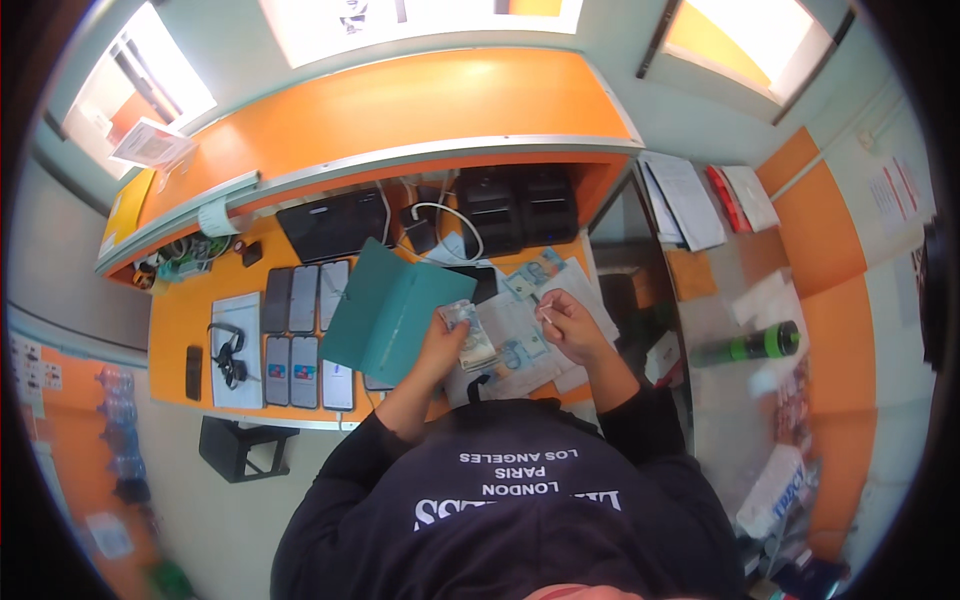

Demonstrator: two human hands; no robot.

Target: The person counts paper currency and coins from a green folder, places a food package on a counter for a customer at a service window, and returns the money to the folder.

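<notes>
Basically, the stack of banknotes (478, 347) sits just below frame centre, clamped in the left hand (438, 348). Main risk: notes slide out if that grip slackens, as the edges look uneven. Loose banknotes (522, 353) lie on pale papers (588, 297) just right of it, so a dropped note could blend in and get missed. Stack looks pale, greyish-beige, bent a bit; loose ones bluish; print too small to tell. Right hand (572, 328), apart from the left, right of centre, has fingertips pinched on a small whitish bit, too blurred to name. Teal folder (385, 315), left of centre, lies open beside the left hand; a wrist bump could push it into the phones (304, 372) at centre-left.
</notes>
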